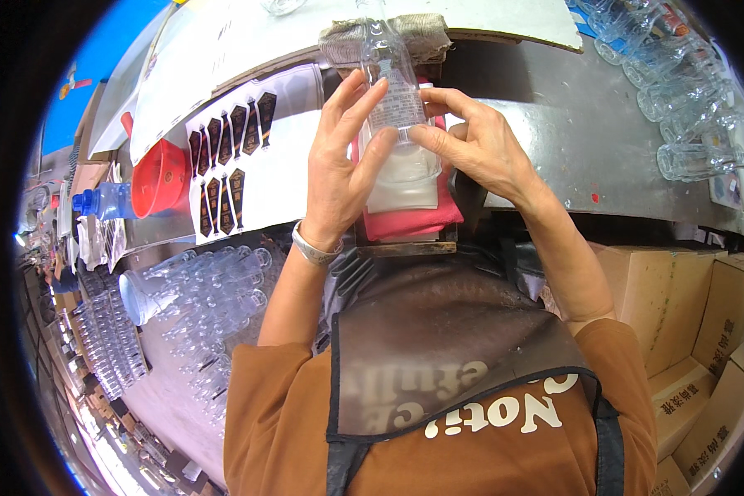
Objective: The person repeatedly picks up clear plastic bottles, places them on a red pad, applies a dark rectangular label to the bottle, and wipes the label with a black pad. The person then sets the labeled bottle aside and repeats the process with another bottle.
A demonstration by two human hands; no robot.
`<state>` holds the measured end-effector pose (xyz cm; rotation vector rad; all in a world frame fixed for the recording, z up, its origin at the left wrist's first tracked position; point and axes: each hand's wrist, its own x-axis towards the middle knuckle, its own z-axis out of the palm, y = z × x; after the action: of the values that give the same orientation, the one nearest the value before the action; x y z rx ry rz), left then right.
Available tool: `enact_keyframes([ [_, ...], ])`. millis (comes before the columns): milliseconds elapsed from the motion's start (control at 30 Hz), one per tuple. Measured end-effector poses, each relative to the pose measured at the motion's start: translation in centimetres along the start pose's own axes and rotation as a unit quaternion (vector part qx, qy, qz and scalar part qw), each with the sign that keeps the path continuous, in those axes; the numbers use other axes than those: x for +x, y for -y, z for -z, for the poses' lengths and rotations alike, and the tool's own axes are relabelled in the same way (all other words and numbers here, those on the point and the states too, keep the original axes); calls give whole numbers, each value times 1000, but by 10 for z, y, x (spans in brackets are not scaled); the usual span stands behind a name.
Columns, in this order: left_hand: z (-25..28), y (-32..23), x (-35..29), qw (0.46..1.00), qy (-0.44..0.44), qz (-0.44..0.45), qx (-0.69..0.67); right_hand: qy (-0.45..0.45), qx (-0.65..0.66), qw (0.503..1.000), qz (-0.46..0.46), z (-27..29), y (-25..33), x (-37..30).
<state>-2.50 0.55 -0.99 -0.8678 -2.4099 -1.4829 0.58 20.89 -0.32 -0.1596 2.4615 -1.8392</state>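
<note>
Lying between the hands: clear glass bottle [388, 62], on its side, neck pointing away from the person, base toward them.
Bottle label: translucent rectangular printed label [398, 109] on the upward face, flanked by both hands.
Left hand [345, 153]: at the bottle's left side, fingers spread apart, not wrapped around the glass.
Right hand [475, 145]: at the bottle's right side, thumb and forefinger apart, thumb tip at the label's lower edge; pressure cannot be judged.
Bottle supports: neck end over rolled beige knitted cloth [430, 37]; base end over flat white pad [401, 200] on folded pink-red cloth [413, 223].
</note>
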Motion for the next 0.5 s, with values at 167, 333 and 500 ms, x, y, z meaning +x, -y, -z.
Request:
enact_keyframes([
  [167,0,-1,-1,1000,0,0,13,-13,198,977,-81,16,-24,1],
  [333,2,-3,1,1000,1,-1,15,-236,481,832,-146,27,-48,-2],
  [500,2,-5,1,1000,1,7,12,-67,2,994,83,25,14,0],
])
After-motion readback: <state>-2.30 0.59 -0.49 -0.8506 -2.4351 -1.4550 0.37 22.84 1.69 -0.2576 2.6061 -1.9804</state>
